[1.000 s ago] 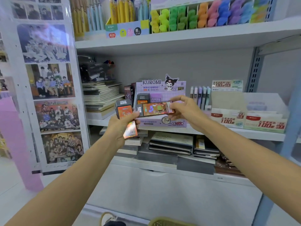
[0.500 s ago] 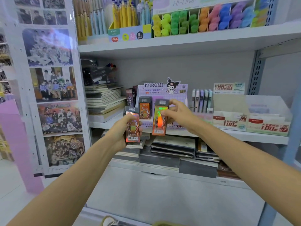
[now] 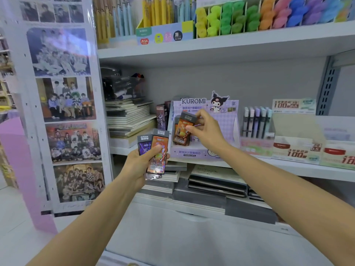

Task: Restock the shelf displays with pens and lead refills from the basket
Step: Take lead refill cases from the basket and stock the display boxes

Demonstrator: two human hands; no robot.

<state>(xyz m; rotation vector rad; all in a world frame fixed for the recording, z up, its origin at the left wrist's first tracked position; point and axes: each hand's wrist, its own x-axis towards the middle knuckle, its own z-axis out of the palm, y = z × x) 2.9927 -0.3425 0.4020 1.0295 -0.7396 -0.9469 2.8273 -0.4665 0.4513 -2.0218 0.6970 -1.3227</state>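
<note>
Right hand: orange pack; left hand: more packs

A single wide head-worn view faces forward and slightly down, close to the shelf ahead, with the posters at the near left.

The left hand covers the lower parts of the refill packs it grips. A sliver of another pokes out beneath, so their count is unclear. The right hand pinches a pack over the Kuromi display box — whether its foot rests on the box floor cannot be told. The small print on every pack is a blur. The pens on the top shelf are cut off by the upper edge, the price-tagged box by the right one.
</note>
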